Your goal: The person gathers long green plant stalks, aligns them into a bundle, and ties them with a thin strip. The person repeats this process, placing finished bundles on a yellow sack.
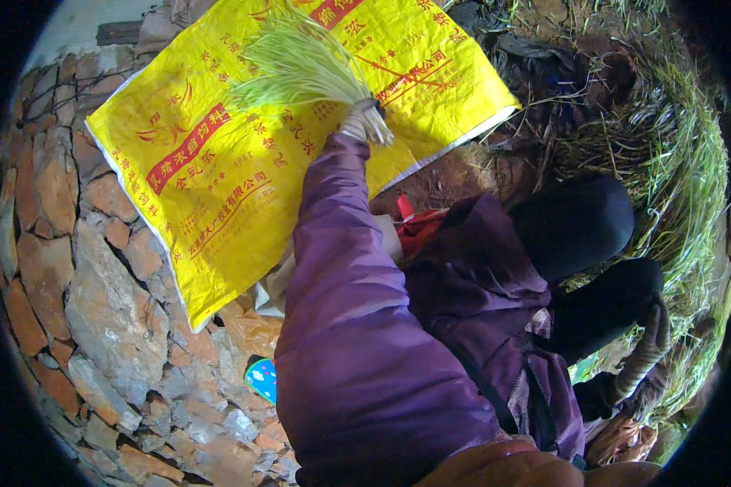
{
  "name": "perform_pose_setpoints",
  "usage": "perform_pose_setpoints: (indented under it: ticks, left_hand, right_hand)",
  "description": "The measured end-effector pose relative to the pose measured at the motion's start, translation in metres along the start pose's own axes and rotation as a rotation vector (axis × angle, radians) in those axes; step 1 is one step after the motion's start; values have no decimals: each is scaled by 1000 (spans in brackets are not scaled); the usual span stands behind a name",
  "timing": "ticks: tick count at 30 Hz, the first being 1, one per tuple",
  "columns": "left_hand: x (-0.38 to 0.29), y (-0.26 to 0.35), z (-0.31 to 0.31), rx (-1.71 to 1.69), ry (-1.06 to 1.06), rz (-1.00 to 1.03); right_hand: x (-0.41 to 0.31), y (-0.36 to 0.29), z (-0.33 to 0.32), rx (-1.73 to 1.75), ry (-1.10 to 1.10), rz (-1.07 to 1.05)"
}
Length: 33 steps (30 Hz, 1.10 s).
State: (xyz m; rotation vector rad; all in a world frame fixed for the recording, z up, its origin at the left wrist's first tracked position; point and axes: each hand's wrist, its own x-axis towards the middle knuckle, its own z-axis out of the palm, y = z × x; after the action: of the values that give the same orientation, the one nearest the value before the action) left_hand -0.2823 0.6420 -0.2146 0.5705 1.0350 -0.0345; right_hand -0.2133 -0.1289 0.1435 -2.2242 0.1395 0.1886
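Observation:
My left hand (356, 120), at the end of a purple sleeve, grips a bundle of thin, pale green stems (307, 61) that look like garlic chives. The bundle's white cut ends (379, 128) point down to the right, and its leafy tips fan out to the upper left. A dark band or tie shows around it near the hand. Beneath the bundle lies a yellow woven feed sack (231, 201) with red print. My right hand (642, 353) is low at the right, beside my dark-clothed knee (621, 286). Its fingertips are in shadow, so whether it holds anything is unclear.
Loose green grassy stalks (685, 182) are heaped along the right. Dark plastic (542, 67) lies at the upper right. An uneven stone surface (116, 304) fills the left. A blue patterned item (262, 378) and a brownish plastic bag (253, 325) show beside my sleeve.

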Motion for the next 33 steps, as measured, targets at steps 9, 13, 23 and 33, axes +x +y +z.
perform_pose_setpoints:
  ticks: [9, 13, 23, 33]
  left_hand:
    - [-30, -46, 105, 232, 391, 237]
    - [-41, -51, 124, 495, 574, 448]
    - [-79, -67, 138, 990, 738, 818]
    - [-22, -85, 248, 2318, 300, 348]
  right_hand:
    - [-7, -25, 14, -95, -17, 10]
    - [-5, -23, 15, -53, -17, 5]
    - [-12, -11, 7, -28, 11, 18]
    - [-22, -6, -7, -30, 67, -2]
